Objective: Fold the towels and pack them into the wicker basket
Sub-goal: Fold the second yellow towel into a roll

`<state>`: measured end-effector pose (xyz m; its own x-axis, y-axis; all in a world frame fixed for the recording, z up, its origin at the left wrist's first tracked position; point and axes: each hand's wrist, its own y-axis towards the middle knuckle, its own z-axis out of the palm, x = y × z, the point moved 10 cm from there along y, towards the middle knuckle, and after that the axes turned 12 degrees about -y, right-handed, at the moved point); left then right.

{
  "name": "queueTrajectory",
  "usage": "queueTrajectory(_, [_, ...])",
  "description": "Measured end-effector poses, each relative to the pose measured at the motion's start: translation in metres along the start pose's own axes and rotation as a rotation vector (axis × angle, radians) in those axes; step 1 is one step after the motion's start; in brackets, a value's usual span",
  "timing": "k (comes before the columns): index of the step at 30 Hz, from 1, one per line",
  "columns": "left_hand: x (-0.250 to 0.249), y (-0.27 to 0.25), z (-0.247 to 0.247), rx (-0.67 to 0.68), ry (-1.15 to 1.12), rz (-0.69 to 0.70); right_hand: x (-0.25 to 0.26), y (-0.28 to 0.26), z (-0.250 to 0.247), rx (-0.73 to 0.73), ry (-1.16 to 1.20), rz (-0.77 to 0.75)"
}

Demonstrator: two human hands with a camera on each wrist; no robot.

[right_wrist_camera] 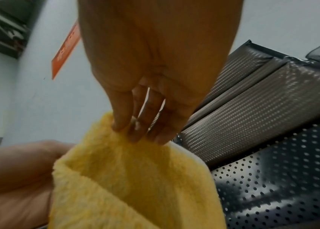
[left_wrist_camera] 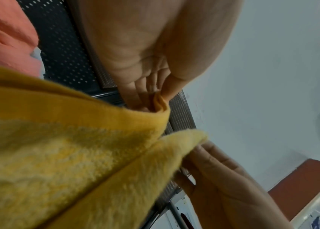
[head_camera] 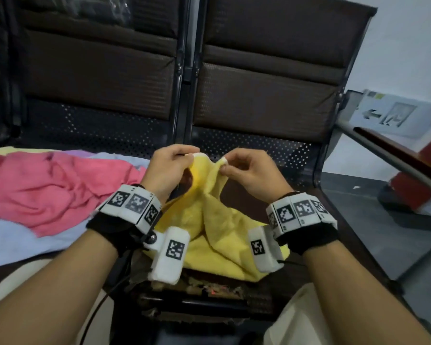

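Observation:
A yellow towel (head_camera: 217, 227) hangs between my two hands above the bench seat, its lower part bunched on the seat's front edge. My left hand (head_camera: 182, 158) pinches one white-trimmed top corner; the left wrist view shows the yellow towel (left_wrist_camera: 76, 155) caught between thumb and fingers of the left hand (left_wrist_camera: 159, 96). My right hand (head_camera: 228, 165) pinches the other corner a short way to the right. In the right wrist view the right hand (right_wrist_camera: 135, 133) grips the yellow towel (right_wrist_camera: 131, 186) at its top edge. A pink towel (head_camera: 55, 188) lies crumpled to the left. No wicker basket is in view.
Under the pink towel lie a light blue towel (head_camera: 15, 240) and other pastel cloths. The dark perforated metal bench (head_camera: 254, 145) has padded brown backrests (head_camera: 271, 95) behind. A metal armrest (head_camera: 393, 165) and a sign with an arrow (head_camera: 393, 115) stand at right.

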<state>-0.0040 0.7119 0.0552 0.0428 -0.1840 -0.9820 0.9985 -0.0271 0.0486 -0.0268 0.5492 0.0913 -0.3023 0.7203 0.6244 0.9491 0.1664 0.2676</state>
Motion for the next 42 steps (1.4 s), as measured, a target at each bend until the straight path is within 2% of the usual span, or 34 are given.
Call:
queueTrajectory(2, [0.002,-0.003,0.002,0.030,0.010,-0.003,0.009,0.000,-0.004,-0.049,-0.061,-0.069])
queueTrajectory(6, [0.004,-0.009,0.009,0.087,-0.041,-0.021,0.019,0.000,-0.001,-0.050,0.011,-0.115])
queueTrajectory(10, [0.002,-0.013,0.010,0.100,-0.053,-0.014,0.017,-0.001,0.011,-0.025,-0.098,-0.116])
queueTrajectory(17, [0.001,-0.016,0.016,0.176,-0.043,-0.033,0.005,0.004,0.011,-0.072,-0.090,-0.034])
queueTrajectory(24, [-0.001,-0.019,0.023,0.271,-0.041,-0.018,0.007,0.003,0.003,-0.141,-0.046,-0.028])
queueTrajectory(28, [0.000,-0.015,0.017,0.224,0.038,0.033,0.009,0.003,0.003,-0.150,-0.037,-0.035])
queueTrajectory(30, [-0.001,-0.012,0.012,0.181,0.063,0.062,0.009,0.003,0.006,-0.105,-0.042,-0.038])
queueTrajectory(32, [-0.004,-0.008,0.005,0.120,0.070,0.089,0.008,0.002,0.019,0.043,-0.182,-0.070])
queueTrajectory(34, [-0.004,-0.002,-0.008,0.018,0.066,0.098,0.003,-0.003,0.035,0.224,-0.454,-0.107])
queueTrajectory(35, [-0.004,0.001,-0.015,-0.034,0.077,0.104,-0.001,-0.004,0.037,0.266,-0.546,-0.105])
queueTrajectory(37, [-0.003,0.005,-0.024,-0.090,0.136,0.123,-0.008,-0.003,0.027,0.233,-0.586,-0.074])
queueTrajectory(40, [-0.006,0.005,-0.020,-0.068,0.256,0.178,-0.011,-0.001,0.010,0.112,-0.495,0.001])
queueTrajectory(42, [-0.009,0.003,-0.014,-0.040,0.312,0.207,-0.011,-0.002,0.009,0.120,-0.504,0.024])
